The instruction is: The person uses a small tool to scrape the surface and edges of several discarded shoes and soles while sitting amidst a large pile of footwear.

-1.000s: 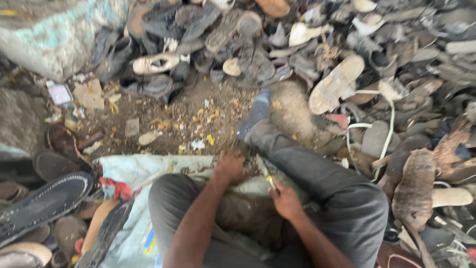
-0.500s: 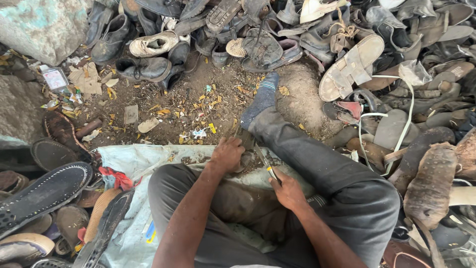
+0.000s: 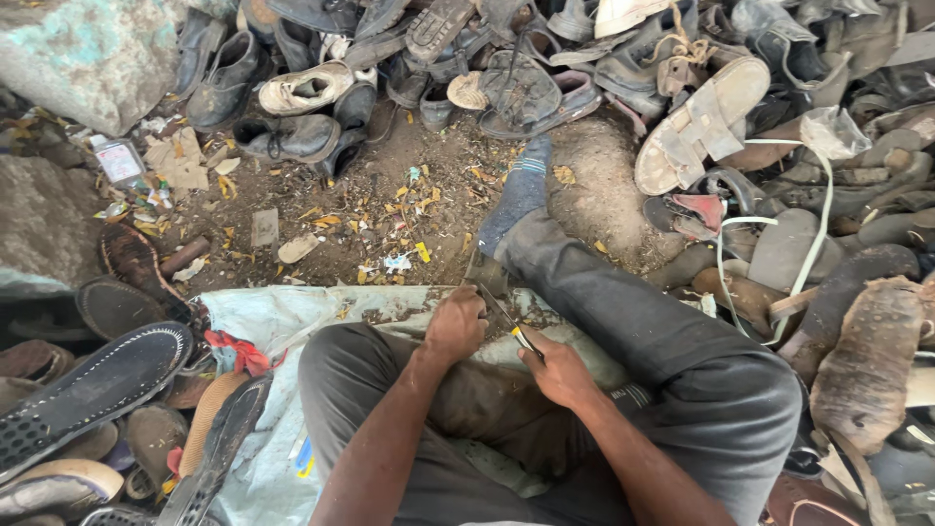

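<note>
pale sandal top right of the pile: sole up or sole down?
Sole up. The pale sandal lies flipped on the heap of old shoes, its flat tan underside facing the camera; no straps show on the side in view.

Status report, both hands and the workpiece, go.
Left hand clamped on a dark shoe piece, pinned to the sack. Right hand gripping a yellow-handled blade, tip at the piece. Old shoes piled all around, none between the hands.
</note>
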{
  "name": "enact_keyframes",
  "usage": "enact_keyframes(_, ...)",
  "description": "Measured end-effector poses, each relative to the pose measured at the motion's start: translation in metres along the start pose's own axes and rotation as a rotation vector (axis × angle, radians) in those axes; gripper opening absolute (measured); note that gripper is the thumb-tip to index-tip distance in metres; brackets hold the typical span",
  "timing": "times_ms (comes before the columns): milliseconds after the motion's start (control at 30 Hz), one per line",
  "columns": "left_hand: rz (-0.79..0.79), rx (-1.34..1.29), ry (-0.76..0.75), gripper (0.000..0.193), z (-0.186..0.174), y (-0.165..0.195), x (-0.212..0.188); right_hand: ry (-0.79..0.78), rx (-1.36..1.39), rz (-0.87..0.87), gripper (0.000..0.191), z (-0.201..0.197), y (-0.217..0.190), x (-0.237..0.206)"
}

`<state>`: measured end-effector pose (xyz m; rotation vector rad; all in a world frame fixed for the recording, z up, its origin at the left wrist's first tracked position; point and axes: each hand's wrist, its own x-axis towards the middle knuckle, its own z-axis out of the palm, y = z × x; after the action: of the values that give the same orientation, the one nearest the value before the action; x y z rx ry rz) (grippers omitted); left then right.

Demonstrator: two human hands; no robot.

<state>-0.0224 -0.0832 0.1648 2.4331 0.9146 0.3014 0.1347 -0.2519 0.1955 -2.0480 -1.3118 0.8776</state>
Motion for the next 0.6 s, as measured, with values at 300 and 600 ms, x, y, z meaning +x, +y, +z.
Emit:
enact_keyframes(300,0.053,-0.02,0.134,0.016,-0.002,0.01,-0.01,-0.011,-0.108,-0.077,0.044,-0.002,-0.019,0.02)
enact_keyframes(600,0.094,-0.096,0.221,0.019,0.001,0.006,-0.016,-0.122,-0.364,-0.101,0.044,-0.013,-0.027,0.002)
